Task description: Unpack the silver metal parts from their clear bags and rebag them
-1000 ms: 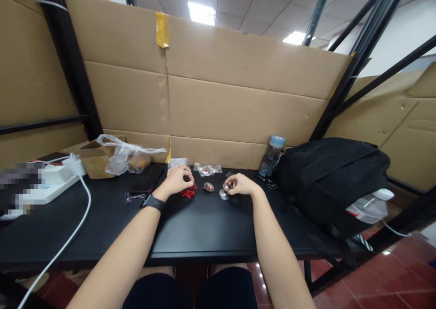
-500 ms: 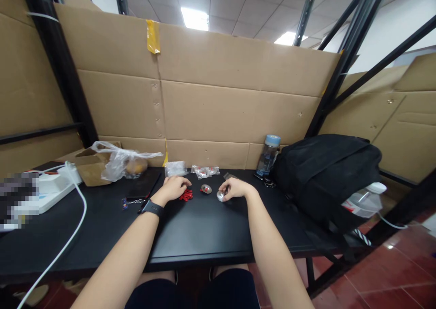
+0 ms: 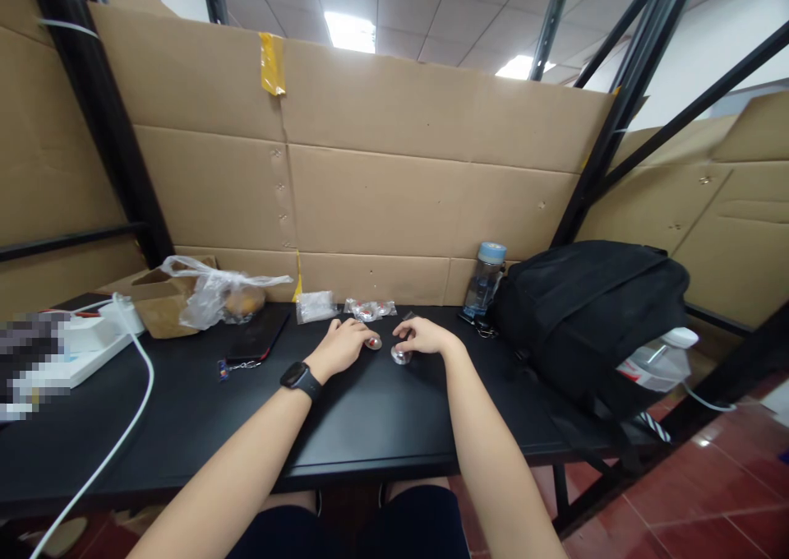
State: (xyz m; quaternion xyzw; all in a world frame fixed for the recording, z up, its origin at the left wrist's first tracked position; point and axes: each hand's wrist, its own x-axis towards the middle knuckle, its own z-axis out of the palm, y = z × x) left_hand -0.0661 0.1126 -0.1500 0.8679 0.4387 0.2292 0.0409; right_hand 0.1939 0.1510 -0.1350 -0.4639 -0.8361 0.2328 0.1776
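Both of my hands rest at the back middle of a black table point(image 3: 370, 419). My left hand point(image 3: 341, 347), with a black watch point(image 3: 300, 377) on its wrist, has its fingertips curled onto a small silver disc with a red centre point(image 3: 373, 343). Close beside it, my right hand point(image 3: 422, 336) is curled, its fingers closed over a second round silver piece point(image 3: 400, 354) that lies on the table. The small red parts seen earlier are hidden, apparently under my left hand.
Two small clear bags point(image 3: 316, 306) point(image 3: 370, 308) lie against the cardboard wall point(image 3: 394, 197). A phone point(image 3: 257, 334), a keychain point(image 3: 236, 366), a paper bag under plastic point(image 3: 191, 294), a power strip point(image 3: 80, 341) and a white cable point(image 3: 132, 427) are to the left. A water bottle point(image 3: 486, 278) and a black backpack point(image 3: 592, 321) are to the right.
My left hand has slid right, from the red parts to the disc with the red centre. My right hand has stayed on the other silver piece. The view has tilted slightly.
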